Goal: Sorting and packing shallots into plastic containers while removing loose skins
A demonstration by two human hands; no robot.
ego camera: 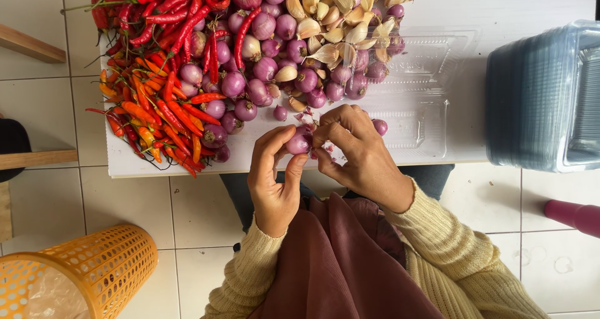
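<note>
Shallot pinched between left hand thumb and fingertips, right hand fingers closed on its skin, just over white table edge. Beyond: shallot pile, red chillies, garlic cloves, clear plastic tray. Orange basket on floor.

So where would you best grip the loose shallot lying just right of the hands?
Pinch the loose shallot across its round belly, coming from above and its right: the right hand crowds its left, and it lies free on the clear plastic tray.
</note>
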